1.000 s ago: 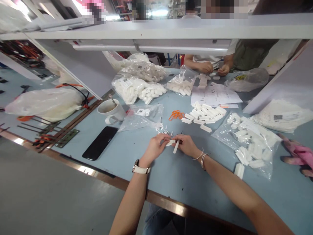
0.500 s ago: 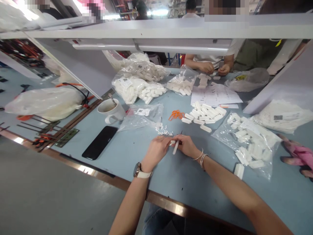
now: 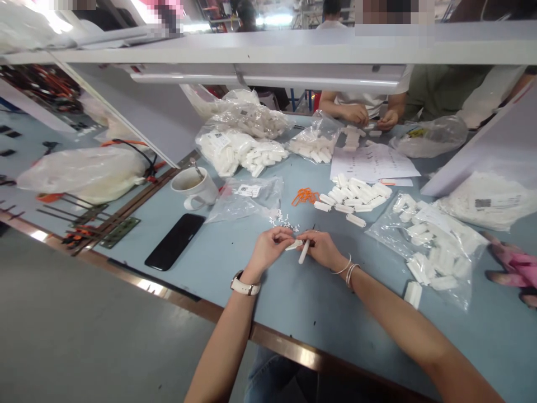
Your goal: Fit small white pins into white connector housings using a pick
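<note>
My left hand (image 3: 271, 246) has its fingers pinched at the left end of a small white piece (image 3: 294, 244). From the right, my right hand (image 3: 321, 249) is closed round a slim white-handled tool (image 3: 304, 252) with a dark thin tip pointing up, and its fingertips are at the other end of the piece. Just beyond the hands lie tiny white bits (image 3: 284, 220), scattered. Behind them are a small heap of orange loops (image 3: 305, 196) and a pile of white oblong parts (image 3: 356, 193).
A black phone (image 3: 175, 242) and a mug with a spoon (image 3: 193, 187) are at the left. Clear bags of white parts (image 3: 436, 246) lie right, others at the back. Another person's hands (image 3: 388, 119) work across the table. A white shelf (image 3: 268, 47) spans overhead.
My left hand has turned and drawn slightly left, showing more of the white piece. My right hand keeps the tool in nearly the same place. The view has shifted slightly.
</note>
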Demonstrator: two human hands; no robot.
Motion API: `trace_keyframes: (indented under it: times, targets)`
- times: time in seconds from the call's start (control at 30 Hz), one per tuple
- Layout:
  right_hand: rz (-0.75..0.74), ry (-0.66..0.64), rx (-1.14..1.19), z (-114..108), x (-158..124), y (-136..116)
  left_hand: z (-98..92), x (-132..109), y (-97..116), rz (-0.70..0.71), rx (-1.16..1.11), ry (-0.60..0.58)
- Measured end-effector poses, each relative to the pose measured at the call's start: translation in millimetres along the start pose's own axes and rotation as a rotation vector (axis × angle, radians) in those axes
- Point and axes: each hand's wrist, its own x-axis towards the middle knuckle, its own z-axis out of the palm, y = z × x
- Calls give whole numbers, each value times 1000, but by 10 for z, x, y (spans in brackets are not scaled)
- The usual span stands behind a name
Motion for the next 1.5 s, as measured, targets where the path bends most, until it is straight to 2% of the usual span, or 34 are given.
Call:
trace_keyframes:
  times: [0.27, 0.43, 0.57, 0.67, 0.77, 0.93, 1.17, 1.3, 1.5]
  targets:
    - [-23, 20, 12, 8, 4, 11, 50, 11, 37, 65, 68, 28]
    - [-16, 18, 16, 13, 1, 21, 24, 15, -17, 126, 139, 22]
    - [15, 18, 30, 20, 1, 25, -59, 54, -114, 121, 209, 158]
    - [24, 16, 24, 20, 5, 22, -75, 120, -175, 180, 342, 246]
    - [18, 25, 6, 22, 7, 29, -30, 207, -198, 263, 484, 218]
    - [3, 32, -18, 30, 8, 57, 21, 297, -181, 281, 664, 132]
    - [11, 28, 27, 33, 4, 50, -48, 174, -189, 248, 781, 98]
    - [17, 19, 34, 30, 3, 35, -76, 81, -178, 233, 668, 117]
    - [15, -2, -5, 8, 7, -13, -94, 4, -50, 106, 160, 18]
